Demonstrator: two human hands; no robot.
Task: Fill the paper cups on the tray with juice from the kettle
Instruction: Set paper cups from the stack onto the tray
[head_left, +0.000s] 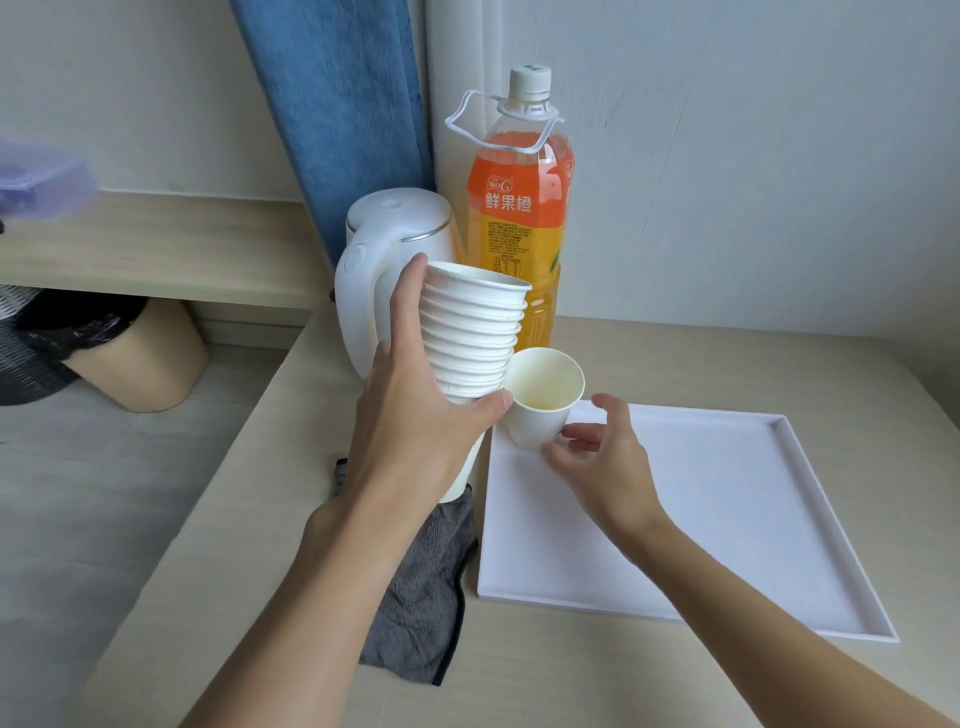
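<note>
A home room: blue curtain (337, 104), padded wall (727, 156), wooden desk (519, 686).

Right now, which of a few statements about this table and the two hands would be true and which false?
The left hand grips a stack of paper cups. True.
The juice bottle is uncapped. False: its white cap is on.
The right hand holds a single cup at the far left corner of the tray. True.
The kettle is tipped and pouring. False: it stands upright behind the stack, untouched.
A grey cloth lies in the tray. False: it lies on the table, left of the tray.
</note>
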